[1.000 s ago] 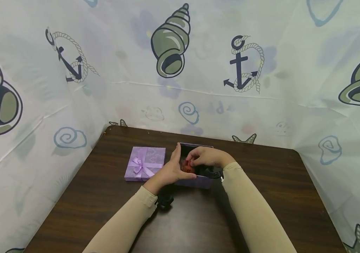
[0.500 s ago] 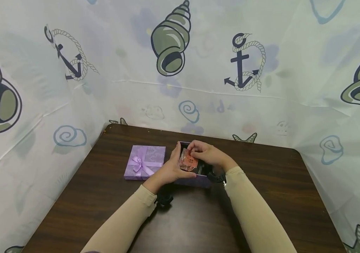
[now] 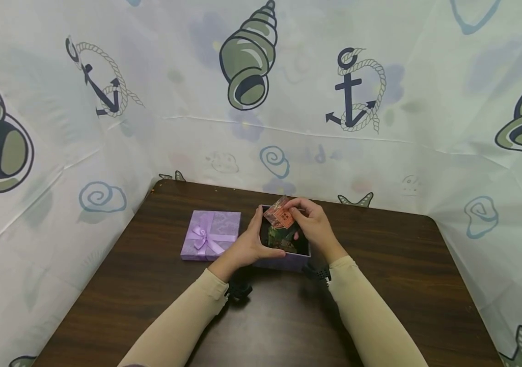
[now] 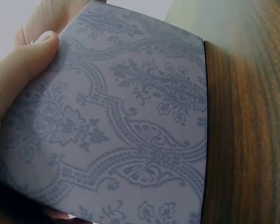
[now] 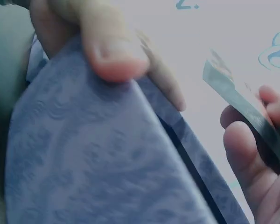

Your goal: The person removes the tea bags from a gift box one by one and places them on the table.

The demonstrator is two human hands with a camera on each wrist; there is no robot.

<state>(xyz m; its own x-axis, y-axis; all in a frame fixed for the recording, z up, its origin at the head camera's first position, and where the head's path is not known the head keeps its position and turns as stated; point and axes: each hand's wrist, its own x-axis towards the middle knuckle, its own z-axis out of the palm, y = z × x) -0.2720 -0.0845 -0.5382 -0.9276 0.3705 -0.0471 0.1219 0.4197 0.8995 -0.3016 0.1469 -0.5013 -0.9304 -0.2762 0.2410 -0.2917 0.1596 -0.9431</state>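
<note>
My left hand (image 3: 244,248) grips the left side of a patterned purple gift box (image 3: 283,263), its thumb laid along the front rim. In the left wrist view the thumb tip presses at the edge of the box wall (image 4: 130,112). Over the box's far half, my right hand (image 3: 314,224) pinches a small, flat, shiny packet (image 3: 283,216) with an orange label. The right wrist view shows that packet (image 5: 242,105) tilted and edge-on, between thumb and fingers. Dark green printed contents (image 3: 283,238) lie inside the box.
Left of the box lies its purple lid (image 3: 217,228), topped with a ribbon bow. Both stand on a dark wooden table (image 3: 389,265). Behind it hangs a white curtain (image 3: 306,92) printed with shells and anchors.
The right hand has raised the packet from inside the box up and toward the far rim, uncovering the green contents below. The left hand keeps its hold on the box.
</note>
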